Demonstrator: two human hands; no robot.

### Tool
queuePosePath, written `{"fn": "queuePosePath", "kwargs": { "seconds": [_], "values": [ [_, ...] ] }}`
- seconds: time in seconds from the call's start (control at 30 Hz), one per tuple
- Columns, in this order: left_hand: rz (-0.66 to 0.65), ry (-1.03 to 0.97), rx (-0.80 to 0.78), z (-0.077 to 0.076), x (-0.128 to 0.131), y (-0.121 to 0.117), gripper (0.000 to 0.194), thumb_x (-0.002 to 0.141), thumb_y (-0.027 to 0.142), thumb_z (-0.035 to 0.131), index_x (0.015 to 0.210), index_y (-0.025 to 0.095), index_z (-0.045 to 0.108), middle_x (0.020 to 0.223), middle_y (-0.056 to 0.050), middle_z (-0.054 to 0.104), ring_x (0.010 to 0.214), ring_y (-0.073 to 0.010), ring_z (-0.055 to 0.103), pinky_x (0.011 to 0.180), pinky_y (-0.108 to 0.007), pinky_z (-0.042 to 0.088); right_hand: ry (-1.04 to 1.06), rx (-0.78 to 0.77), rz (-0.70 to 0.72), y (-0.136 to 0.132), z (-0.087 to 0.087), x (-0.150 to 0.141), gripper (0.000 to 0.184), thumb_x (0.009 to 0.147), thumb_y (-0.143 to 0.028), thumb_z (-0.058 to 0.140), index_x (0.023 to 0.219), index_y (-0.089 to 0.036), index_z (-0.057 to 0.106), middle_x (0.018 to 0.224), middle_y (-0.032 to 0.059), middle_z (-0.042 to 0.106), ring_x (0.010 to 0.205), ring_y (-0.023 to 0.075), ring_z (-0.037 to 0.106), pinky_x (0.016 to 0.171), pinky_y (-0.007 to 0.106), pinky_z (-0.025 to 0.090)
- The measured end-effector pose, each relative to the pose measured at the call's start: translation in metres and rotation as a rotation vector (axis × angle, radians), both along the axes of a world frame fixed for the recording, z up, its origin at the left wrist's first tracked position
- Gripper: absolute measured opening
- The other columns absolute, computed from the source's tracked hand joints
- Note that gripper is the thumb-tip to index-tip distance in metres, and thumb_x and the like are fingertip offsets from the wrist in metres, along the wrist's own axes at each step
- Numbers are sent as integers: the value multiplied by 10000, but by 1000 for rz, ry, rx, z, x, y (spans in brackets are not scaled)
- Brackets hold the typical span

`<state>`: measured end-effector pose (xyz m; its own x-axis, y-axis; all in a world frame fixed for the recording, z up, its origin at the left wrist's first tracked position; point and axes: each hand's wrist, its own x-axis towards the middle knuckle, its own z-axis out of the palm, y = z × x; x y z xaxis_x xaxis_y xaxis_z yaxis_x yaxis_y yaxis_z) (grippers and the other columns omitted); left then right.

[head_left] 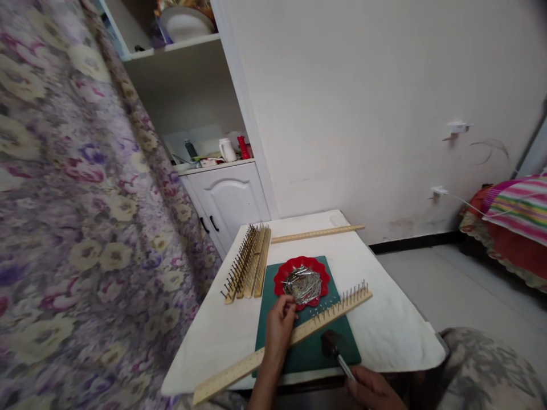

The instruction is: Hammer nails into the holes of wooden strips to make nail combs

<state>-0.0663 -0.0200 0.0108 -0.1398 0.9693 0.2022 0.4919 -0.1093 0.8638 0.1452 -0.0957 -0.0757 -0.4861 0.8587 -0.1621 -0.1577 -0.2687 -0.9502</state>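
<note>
My left hand (pixel 280 324) reaches to the edge of a red scalloped dish (pixel 280 273) full of metal nails (pixel 302 283), fingers curled at the pile; whether a nail is pinched is hidden. Beneath that hand a long wooden strip (pixel 239 369) lies diagonally across a green mat (pixel 314 354), with a row of upright nails along its far end. My right hand (pixel 371 390), at the bottom edge, grips the handle of a small hammer (pixel 332 345) whose dark head rests on the mat.
Several nailed wooden strips (pixel 248 262) are stacked left of the mat on the white table (pixel 384 319). A bare wooden strip (pixel 318 233) lies at the far edge. Floral curtain at left, white cabinet (pixel 231 196) behind, striped bedding (pixel 517 210) at right.
</note>
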Motion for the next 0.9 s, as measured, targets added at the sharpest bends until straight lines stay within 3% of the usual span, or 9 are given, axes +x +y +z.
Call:
{"fn": "queuePosePath", "kwargs": {
  "seconds": [0.17,0.47,0.7,0.9],
  "values": [
    [-26,-191,-69,-7,4,-21,207,782,377,516,804,174,552,609,28,588,591,-141,591,598,-225,434,16,-7,18,-4,9,1,455,704,-626,578,709,-176,512,516,-89,389,401,42,299,390,167,208],
    [-98,-472,-105,-19,13,-24,332,728,404,589,937,146,597,561,35,562,496,-102,529,503,-195,393,-20,-24,28,-5,17,0,457,701,-641,568,677,-196,465,463,-101,378,374,54,325,373,175,222],
    [-52,-408,-85,-16,12,-28,254,737,398,590,840,165,582,645,21,573,614,-119,550,612,-208,419,-27,-17,27,-6,19,1,456,700,-639,569,664,-203,439,520,-88,379,385,51,344,378,178,242],
    [-1,-185,-51,-18,16,-19,204,749,369,560,730,166,574,673,7,601,651,-138,539,609,-207,396,-17,-6,40,-5,15,1,446,717,-635,554,691,-198,469,466,-91,403,367,57,357,366,181,218]
  ]
}}
